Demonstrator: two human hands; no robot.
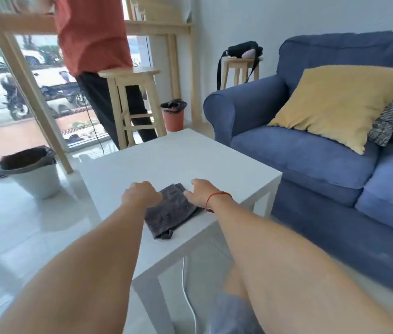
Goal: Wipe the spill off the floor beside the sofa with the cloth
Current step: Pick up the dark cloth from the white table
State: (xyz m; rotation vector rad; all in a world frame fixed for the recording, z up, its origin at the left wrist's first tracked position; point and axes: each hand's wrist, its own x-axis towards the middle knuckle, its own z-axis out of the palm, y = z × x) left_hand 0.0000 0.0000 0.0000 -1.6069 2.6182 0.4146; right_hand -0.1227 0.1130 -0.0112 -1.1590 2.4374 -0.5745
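A dark grey folded cloth (170,210) lies on the near part of a white low table (178,155). My left hand (141,194) is curled in a fist at the cloth's far left corner, its fingers closed down on the fabric. My right hand (201,191), a red string around its wrist, rests with fingers spread at the cloth's right edge. The blue sofa (299,160) stands to the right of the table. No spill shows on the strip of floor between table and sofa.
A person in a red top (94,39) stands behind the table by a wooden stool (133,92). A white bucket (34,174) sits on the floor at left, a red bin (173,115) beyond the table. A white cable (188,292) hangs under the table.
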